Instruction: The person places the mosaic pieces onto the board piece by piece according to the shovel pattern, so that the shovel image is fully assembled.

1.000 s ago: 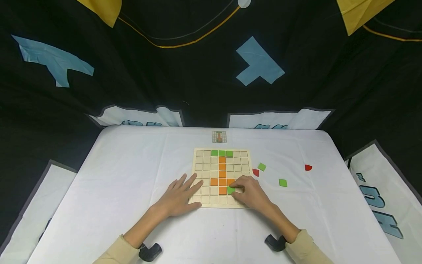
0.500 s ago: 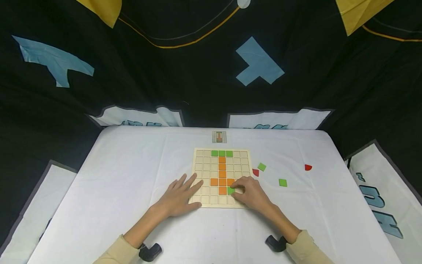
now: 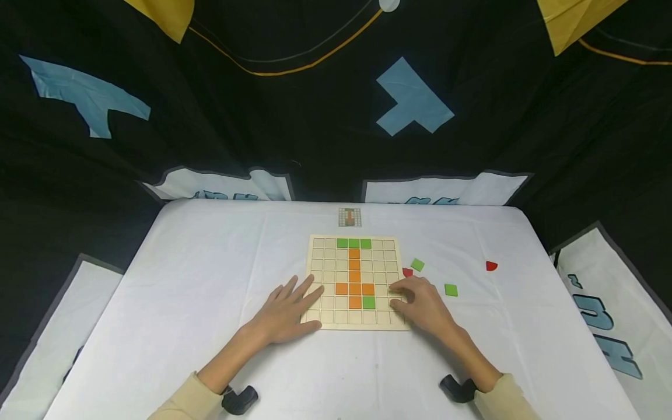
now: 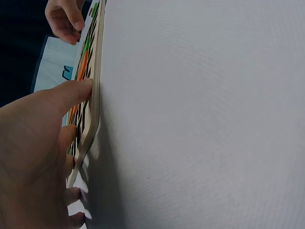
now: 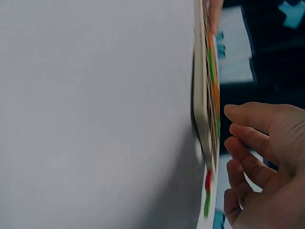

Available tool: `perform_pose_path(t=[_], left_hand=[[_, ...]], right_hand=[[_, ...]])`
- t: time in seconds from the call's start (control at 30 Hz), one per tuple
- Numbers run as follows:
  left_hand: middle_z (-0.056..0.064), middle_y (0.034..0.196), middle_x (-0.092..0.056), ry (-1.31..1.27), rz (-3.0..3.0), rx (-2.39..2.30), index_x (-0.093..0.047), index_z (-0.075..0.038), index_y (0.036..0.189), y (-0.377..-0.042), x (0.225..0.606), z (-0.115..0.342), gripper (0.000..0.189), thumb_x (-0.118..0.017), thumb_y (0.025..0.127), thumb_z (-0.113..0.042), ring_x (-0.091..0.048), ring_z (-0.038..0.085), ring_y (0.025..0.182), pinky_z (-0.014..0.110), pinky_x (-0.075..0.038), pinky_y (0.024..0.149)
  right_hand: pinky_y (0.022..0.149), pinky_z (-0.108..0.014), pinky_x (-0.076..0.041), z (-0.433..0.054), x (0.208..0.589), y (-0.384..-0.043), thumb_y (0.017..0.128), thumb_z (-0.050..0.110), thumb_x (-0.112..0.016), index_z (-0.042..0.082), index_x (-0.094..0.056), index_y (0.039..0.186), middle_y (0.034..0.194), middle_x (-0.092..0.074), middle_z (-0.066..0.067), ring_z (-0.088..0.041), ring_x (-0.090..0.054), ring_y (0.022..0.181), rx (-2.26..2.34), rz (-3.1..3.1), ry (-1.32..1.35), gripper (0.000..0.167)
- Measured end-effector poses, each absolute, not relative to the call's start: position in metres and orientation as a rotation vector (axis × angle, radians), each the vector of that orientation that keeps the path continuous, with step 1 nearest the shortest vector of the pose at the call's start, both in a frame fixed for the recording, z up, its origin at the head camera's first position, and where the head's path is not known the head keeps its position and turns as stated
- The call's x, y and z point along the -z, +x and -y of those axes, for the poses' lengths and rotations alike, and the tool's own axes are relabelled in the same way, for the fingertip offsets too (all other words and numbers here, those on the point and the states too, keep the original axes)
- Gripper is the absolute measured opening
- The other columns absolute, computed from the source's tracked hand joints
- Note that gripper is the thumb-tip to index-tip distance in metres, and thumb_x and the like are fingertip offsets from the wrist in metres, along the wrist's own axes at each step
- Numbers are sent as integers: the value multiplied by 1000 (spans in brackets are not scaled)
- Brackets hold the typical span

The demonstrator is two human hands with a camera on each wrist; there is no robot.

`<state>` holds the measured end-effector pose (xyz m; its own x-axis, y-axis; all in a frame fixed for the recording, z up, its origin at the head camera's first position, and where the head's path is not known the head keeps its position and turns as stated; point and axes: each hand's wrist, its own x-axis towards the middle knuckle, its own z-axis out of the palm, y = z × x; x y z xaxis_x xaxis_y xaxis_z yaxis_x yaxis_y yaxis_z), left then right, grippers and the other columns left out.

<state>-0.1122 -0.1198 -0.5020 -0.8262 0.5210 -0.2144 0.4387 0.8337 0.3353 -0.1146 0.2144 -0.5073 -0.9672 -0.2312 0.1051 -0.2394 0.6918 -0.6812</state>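
A pale gridded board [image 3: 326,318] lies on the white table. Three green square tiles [image 3: 354,243] line its far row, with a column of orange tiles [image 3: 354,265] below and an orange crossing row. Another green tile [image 3: 369,303] sits in a cell beside the lowest orange one. My left hand [image 3: 286,312] rests spread at the board's left edge, the thumb on its near corner in the left wrist view. Over the board's right edge hovers my right hand [image 3: 422,303], thumb and fingers bent and apart; in the right wrist view nothing is between them.
Right of the board lie two loose green tiles [image 3: 417,265] and two red rounded pieces, one [image 3: 407,272] at the board's edge and one [image 3: 491,266] farther right. A small patterned card [image 3: 349,217] lies beyond the board. A black curtain [image 3: 325,134] hangs behind.
My right hand has let go of the green tile, which stays in its cell, and has moved right to the board's edge. The left hand has not moved.
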Motion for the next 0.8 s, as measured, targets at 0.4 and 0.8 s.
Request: perform_pose_path(t=[0.4,0.8], left_hand=[[11,165,-16,719,-2716,-403,-34,-20,158,-112,501,119,72,-55,98,-53,-9,42,149,61,-14,115],[11,165,-17,719,-2713,-410,-35,-19,157,-112,500,119,72,-56,98,-52,-9,42,149,62,-15,115]], right_hand=[[103,-61,-37,-305,501,-109,84,-1,-74,-1,-67,124,129,-60,-23,-43,-49,124,-1059,2958,86,41],[101,-62,-38,-327,508,-104,86,2,-72,-3,-69,120,125,-61,-27,-47,-50,123,-1077,2972,17,34]])
